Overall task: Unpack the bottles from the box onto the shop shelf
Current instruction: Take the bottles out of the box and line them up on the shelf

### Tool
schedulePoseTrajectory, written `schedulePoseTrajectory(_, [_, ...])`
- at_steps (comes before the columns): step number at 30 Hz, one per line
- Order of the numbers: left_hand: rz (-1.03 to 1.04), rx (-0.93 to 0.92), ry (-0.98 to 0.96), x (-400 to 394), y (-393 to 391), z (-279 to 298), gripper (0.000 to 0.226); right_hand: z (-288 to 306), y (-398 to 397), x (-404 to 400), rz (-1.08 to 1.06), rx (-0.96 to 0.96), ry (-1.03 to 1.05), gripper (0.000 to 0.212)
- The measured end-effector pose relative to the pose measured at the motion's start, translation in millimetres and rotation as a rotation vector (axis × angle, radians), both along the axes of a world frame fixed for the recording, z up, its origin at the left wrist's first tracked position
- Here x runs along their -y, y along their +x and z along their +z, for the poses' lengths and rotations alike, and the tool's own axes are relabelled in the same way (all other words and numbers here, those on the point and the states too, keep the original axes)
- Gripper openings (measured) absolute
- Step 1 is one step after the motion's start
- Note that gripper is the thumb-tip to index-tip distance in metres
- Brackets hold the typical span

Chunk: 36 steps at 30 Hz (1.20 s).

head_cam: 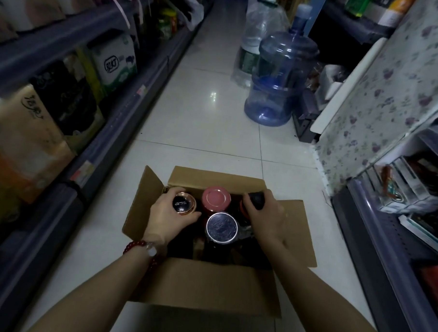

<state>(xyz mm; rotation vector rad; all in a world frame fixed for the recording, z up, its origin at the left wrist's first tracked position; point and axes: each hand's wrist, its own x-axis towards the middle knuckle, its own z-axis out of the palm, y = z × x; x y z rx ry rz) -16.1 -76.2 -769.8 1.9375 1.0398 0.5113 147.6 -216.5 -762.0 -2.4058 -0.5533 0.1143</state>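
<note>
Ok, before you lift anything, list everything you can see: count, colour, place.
cardboard box: one, brown, flaps open, on the floor in the aisle
copper-rimmed bottle: one, black top, box's far left
pink-capped bottle: one, box's far middle
silver-capped bottle: one, box's centre
black-capped bottle: one, box's far right
water jugs: two, one blue, one clear, on the floor ahead
left shelf: one, grey, holding cartons and packs
right shelf: one, grey, holding boxed goods
bead bracelet: one, red, left wrist
left hand: grips the copper-rimmed bottle
right hand: grips the black-capped bottle
</note>
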Motion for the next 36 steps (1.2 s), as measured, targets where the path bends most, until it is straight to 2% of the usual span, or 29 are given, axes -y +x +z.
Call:
schedulePoseTrajectory(6, [0.028,0.021,0.003,-15,11,21,0.053,11,10,0,0.046,-0.005,-0.032,0.039])
schedulePoseTrajectory(11, [0.056,-0.016,0.055,-23,19,71,0.056,65,13,5,0.111,-0.025,-0.078,0.037])
schedulePoseTrajectory(14, [0.047,-0.069,0.077,-18,21,122,0.06,120,11,9,0.115,-0.018,-0.095,0.033])
schedulePoseTrajectory(19, [0.003,-0.103,0.058,-6,26,225,0.061,223,13,7,0.144,0.035,-0.122,0.04])
schedulePoseTrajectory(36, [-0.216,0.006,0.079,42,114,594,0.059,604,72,65,0.021,0.11,-0.094,0.043])
